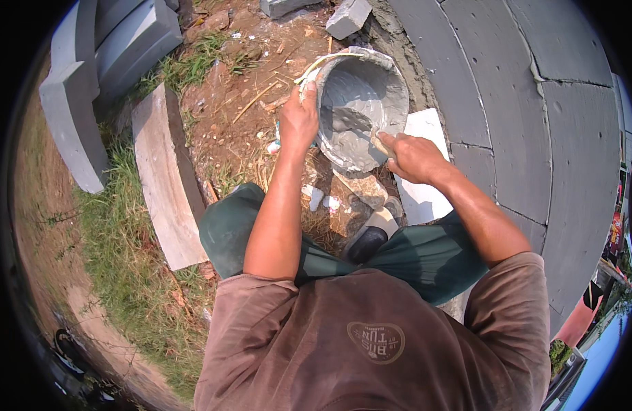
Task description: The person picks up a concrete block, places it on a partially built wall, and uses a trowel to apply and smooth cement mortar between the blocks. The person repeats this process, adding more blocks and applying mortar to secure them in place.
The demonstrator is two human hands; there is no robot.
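Left hand grip closed on mortar bucket rim, right hand gripping trowel in grey mortar

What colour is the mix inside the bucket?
Wet grey, like the bucket itself; the head view shows it.

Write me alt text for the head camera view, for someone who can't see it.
Seen from above, a crouching person's left hand grips the rim of a tilted bucket of wet grey mortar, while the right hand works a trowel in the mix. Around them lie bare soil, grass, a stone slab and grey concrete blocks.
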